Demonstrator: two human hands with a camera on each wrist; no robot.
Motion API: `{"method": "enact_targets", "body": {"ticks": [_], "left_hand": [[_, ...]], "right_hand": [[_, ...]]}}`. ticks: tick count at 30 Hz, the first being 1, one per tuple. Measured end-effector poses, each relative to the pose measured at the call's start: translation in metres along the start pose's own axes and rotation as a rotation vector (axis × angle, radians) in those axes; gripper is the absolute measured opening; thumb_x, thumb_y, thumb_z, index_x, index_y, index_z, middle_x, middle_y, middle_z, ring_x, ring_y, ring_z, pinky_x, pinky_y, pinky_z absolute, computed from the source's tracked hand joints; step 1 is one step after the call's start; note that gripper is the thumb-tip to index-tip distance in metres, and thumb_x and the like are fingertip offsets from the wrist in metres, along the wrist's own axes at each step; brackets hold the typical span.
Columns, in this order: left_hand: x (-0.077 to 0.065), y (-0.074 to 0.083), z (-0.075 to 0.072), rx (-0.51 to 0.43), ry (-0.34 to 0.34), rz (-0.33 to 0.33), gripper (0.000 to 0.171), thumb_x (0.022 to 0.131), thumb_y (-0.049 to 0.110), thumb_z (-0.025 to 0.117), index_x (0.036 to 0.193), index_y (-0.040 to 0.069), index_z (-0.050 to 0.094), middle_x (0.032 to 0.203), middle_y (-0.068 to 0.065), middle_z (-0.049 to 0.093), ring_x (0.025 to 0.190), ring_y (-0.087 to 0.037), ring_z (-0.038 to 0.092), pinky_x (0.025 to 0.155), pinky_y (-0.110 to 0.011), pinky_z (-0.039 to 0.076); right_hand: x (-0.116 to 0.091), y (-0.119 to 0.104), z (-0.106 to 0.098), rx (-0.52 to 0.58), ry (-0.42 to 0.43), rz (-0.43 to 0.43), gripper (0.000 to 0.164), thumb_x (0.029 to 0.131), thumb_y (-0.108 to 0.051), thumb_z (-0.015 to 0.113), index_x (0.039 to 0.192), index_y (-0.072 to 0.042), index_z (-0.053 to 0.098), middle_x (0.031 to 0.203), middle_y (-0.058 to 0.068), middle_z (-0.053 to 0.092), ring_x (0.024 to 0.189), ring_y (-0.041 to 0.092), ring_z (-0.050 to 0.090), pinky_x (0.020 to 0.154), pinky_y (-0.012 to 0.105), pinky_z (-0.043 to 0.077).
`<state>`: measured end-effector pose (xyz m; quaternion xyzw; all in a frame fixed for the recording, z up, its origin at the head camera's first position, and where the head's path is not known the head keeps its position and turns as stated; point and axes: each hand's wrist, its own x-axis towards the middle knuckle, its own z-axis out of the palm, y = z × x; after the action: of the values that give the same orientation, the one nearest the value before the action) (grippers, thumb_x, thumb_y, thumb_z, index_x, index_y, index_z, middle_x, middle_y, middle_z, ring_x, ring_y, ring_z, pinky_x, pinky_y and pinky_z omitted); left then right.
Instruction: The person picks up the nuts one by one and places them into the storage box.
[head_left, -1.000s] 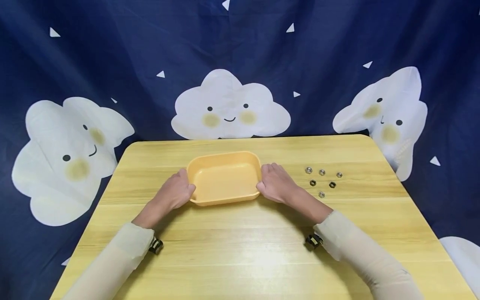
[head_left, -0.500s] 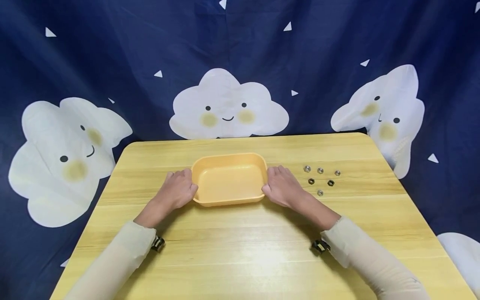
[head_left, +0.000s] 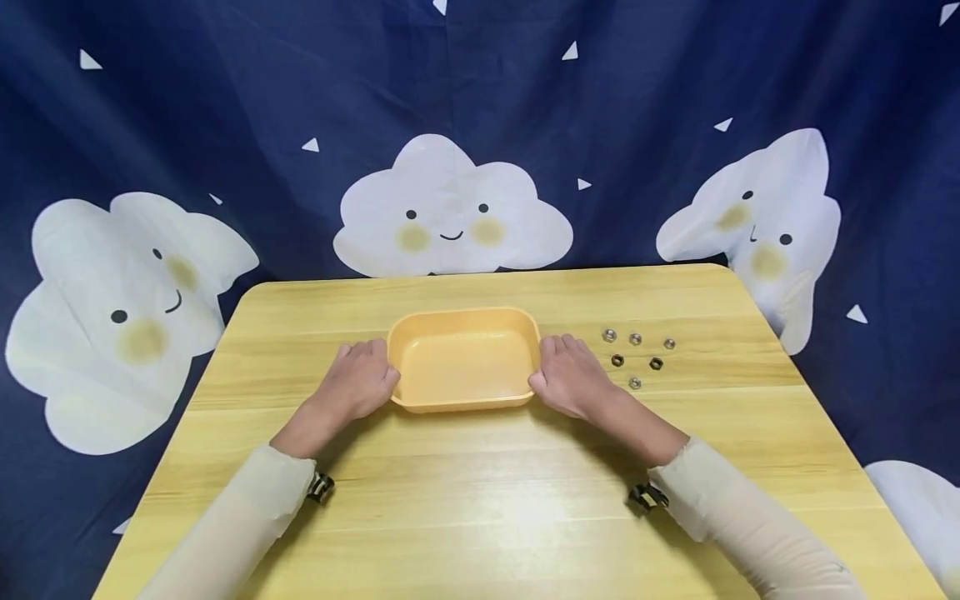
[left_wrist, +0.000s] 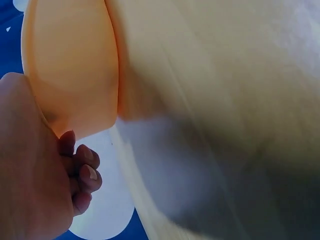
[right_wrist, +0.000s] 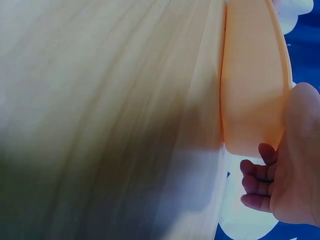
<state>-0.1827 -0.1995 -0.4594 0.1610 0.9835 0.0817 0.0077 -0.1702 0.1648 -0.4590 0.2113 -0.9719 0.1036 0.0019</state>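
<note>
A shallow orange-yellow plastic tray with rounded corners sits on the wooden table, nothing inside it. My left hand grips its left end, thumb over the rim and fingers curled under; the left wrist view shows the fingertips below the tray's side. At the opposite end, my right hand holds the rim the same way, and in the right wrist view its curled fingers show beneath the edge. Right of that hand lie several small metal hex nuts, some silvery and some dark.
The light wooden table has rounded far corners. Behind it hangs a dark blue curtain printed with white clouds and triangles. A black wrist camera sits at the right cuff, another wrist camera at the left.
Both hands have slid the tray a little to the right, nearer the nuts, keeping their hold. The nuts stay in place on the table; the head view has shifted slightly.
</note>
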Motion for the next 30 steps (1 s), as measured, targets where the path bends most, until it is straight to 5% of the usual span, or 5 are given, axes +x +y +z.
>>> {"method": "enact_targets", "body": {"ticks": [13,30], "left_hand": [[0.006,0.016,-0.004,-0.005,-0.054,0.039,0.022,0.097,0.028,0.042,0.089,0.008,0.049,0.086,-0.007,0.054,0.081,-0.027,0.053,0.083,-0.042,0.034],[0.002,0.032,0.001,-0.079,-0.076,-0.061,0.025,0.096,0.030,0.045,0.097,0.006,0.051,0.086,-0.005,0.054,0.081,-0.026,0.052,0.083,-0.041,0.033]], "right_hand": [[-0.012,0.010,-0.003,-0.004,-0.014,0.032,0.028,0.091,-0.030,0.042,0.099,-0.004,0.046,0.090,0.010,0.050,0.088,0.027,0.043,0.087,0.041,0.038],[-0.022,0.013,-0.004,0.003,0.022,0.032,0.030,0.092,-0.027,0.044,0.103,0.001,0.050,0.094,0.014,0.055,0.092,0.031,0.048,0.092,0.046,0.041]]}}
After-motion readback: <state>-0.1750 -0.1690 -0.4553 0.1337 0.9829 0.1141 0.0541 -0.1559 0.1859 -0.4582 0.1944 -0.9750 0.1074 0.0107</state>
